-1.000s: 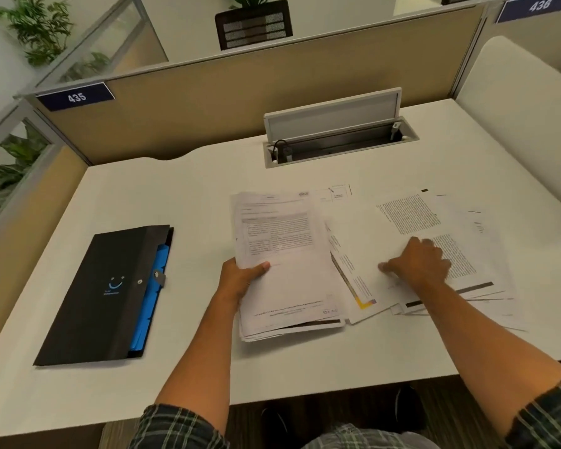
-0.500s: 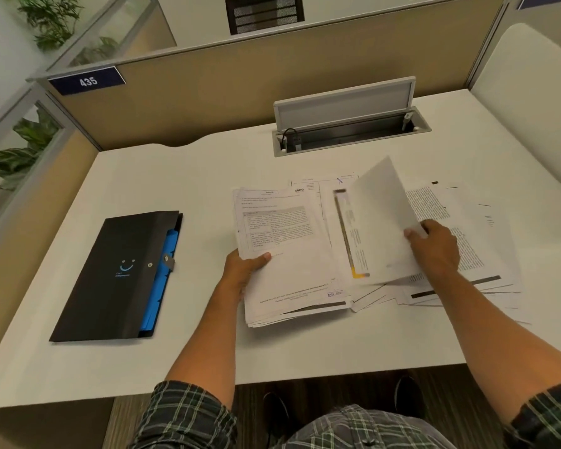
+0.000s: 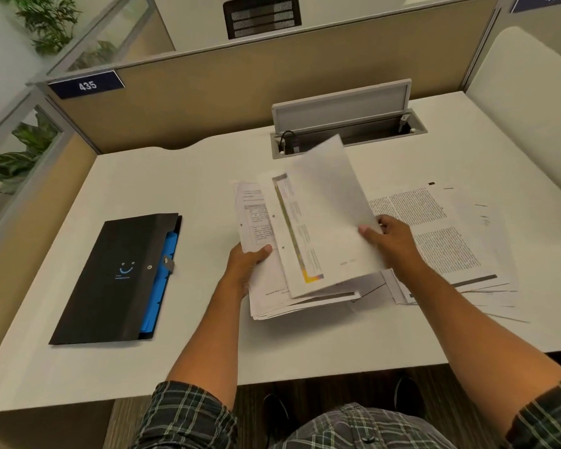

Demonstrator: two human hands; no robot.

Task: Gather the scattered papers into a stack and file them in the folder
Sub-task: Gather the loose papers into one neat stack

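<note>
Upper left of the frame: navy partition plate (image 3: 86,84) reads "435"; a second plate top right is cut off, unreadable. One black flat folder (image 3: 119,280) with a blue smile logo and blue inner dividers lies shut at left centre on the white desk (image 3: 305,345), well apart from the papers. Left hand (image 3: 245,265) clamps the gathered white paper stack (image 3: 266,286). Right hand (image 3: 391,243) pinches one yellow-striped sheet (image 3: 321,222), now carried over the stack versus half a second ago. Loose printed pages (image 3: 441,241) remain at right.

"435" on blue partition sign (image 3: 86,84)
</note>
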